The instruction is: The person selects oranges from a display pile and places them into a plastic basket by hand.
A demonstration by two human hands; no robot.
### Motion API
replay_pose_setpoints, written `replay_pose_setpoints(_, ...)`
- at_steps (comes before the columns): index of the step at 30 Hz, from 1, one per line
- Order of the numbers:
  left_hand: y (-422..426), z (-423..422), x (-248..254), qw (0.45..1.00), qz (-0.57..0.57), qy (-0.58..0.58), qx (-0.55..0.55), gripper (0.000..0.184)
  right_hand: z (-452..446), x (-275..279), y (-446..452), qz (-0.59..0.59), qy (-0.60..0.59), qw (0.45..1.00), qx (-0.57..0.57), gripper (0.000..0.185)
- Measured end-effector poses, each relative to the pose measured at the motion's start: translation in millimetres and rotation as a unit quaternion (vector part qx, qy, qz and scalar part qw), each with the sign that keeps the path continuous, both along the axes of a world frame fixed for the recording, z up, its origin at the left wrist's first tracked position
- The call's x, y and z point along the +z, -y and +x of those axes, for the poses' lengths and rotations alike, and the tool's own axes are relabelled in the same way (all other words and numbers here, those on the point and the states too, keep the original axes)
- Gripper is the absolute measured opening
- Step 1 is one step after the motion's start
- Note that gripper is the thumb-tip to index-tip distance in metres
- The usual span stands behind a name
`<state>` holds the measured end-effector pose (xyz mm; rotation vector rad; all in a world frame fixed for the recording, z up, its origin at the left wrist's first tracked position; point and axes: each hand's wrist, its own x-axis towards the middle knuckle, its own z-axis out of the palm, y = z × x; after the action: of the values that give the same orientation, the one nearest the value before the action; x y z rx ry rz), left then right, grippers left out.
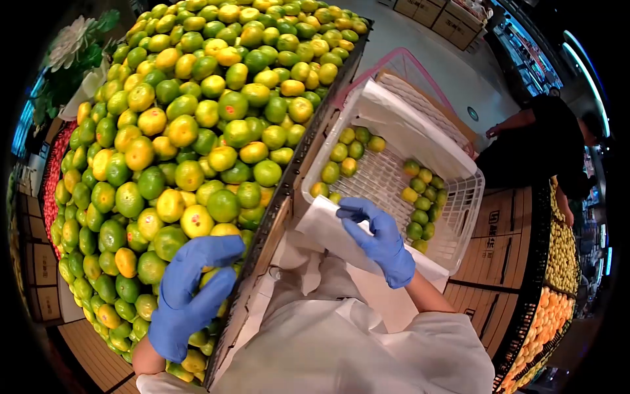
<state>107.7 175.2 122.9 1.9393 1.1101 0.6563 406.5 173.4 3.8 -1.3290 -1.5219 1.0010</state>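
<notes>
My left hand, in a blue glove, lies over the lower edge of a large heap of green and yellow citrus fruits. Its thumb and fingers are apart, with fruits of the heap showing between them. My right hand, also in a blue glove, hovers at the near side of a white plastic crate. A gap shows between its thumb and fingers, and nothing is seen in it. White paper liner hangs over the crate rim just beneath this hand. Inside the crate lie two groups of citrus fruits.
A dark display edge runs between heap and crate. Beyond the crate is a pink basket. A person in black bends over at the right, near cartons and a bin of orange fruits. White flowers stand upper left.
</notes>
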Motion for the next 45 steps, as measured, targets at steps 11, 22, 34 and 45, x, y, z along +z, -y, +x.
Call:
replay_pose_setpoints(11,11,175,-107,0.882,-0.309,0.283,0.215,0.028,122,-200,-131,-0.039,0.218,0.975,-0.005,0.063)
replay_pose_setpoints(22,18,239,-180,0.769,-0.426,0.417,0.232,0.043,113,-187,-105,-0.053,-0.247,0.967,-0.022,0.074)
replay_pose_setpoints(34,-15,264,-182,0.642,-0.446,0.591,0.197,0.06,152,-105,-102,-0.097,-0.243,0.957,0.127,0.058)
replay_pose_setpoints(45,9,242,-162,0.725,-0.331,0.508,0.328,0.062,193,-250,-151,0.026,0.502,0.864,0.016,0.043)
